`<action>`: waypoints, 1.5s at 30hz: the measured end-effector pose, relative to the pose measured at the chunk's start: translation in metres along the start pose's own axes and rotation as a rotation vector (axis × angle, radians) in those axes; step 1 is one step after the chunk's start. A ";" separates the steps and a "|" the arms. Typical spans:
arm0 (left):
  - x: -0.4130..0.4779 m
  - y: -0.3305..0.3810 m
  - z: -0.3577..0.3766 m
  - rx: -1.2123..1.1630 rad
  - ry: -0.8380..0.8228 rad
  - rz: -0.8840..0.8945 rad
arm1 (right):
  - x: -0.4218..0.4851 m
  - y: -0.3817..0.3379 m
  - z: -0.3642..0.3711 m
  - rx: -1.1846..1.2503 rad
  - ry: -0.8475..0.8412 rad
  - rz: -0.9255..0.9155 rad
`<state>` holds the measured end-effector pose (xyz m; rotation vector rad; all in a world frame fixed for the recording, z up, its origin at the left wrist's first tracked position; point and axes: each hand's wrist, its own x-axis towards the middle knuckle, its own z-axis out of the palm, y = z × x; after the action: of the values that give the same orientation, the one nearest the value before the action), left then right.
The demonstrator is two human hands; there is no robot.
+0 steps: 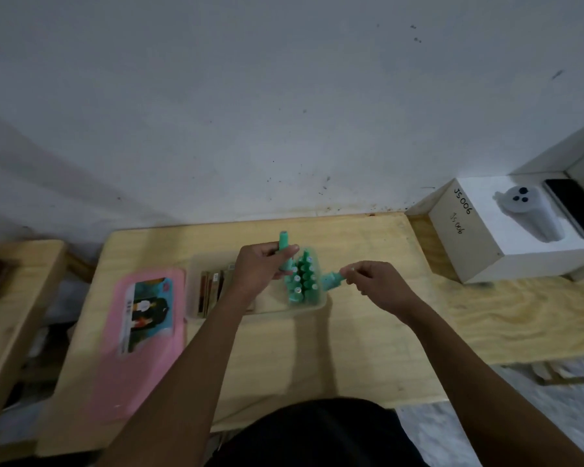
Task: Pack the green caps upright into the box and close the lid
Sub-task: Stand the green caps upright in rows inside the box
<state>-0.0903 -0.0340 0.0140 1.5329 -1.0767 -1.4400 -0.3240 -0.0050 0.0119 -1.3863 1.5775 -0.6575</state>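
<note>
Green caps (303, 281) stand upright in a tight cluster at the right end of the clear box (312, 306), which sits on the wooden table (317, 348) straight ahead of me. My left hand (260, 267) hovers over the middle of the box, its fingers curled round a tall cap (284, 239) whose top sticks up past the knuckles, leaning slightly. My right hand (375, 281) is just to the right of the box, with thumb and fingertips pinching a sideways cap (332, 282). Its free end points at the cluster over the box's right rim; I cannot tell whether it touches the standing ones. The left end of the box holds some brown slabs (211, 291), too blurred for me to name. The pink lid (145, 365) lies flat on the table just left of the box, off it, with a picture label facing up. Well apart, at the far right corner, a white carton (466, 237) marked "JS 006" by hand carries a white gadget (530, 214) with three dark dots, and a dark phone (577, 210) lies beside that.
</note>
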 end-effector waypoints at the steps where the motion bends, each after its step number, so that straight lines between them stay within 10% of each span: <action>1: -0.004 -0.003 -0.003 0.014 0.016 0.009 | 0.000 -0.003 0.005 -0.099 -0.012 -0.054; 14: -0.025 -0.040 -0.005 0.406 -0.015 0.194 | 0.007 -0.011 0.064 -1.000 -0.043 -0.138; 45: -0.011 -0.069 0.017 0.653 -0.032 0.050 | 0.015 0.006 0.076 -0.968 0.048 -0.023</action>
<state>-0.1020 0.0013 -0.0473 1.9012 -1.7029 -1.1304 -0.2592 -0.0048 -0.0317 -2.0679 2.0242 0.1269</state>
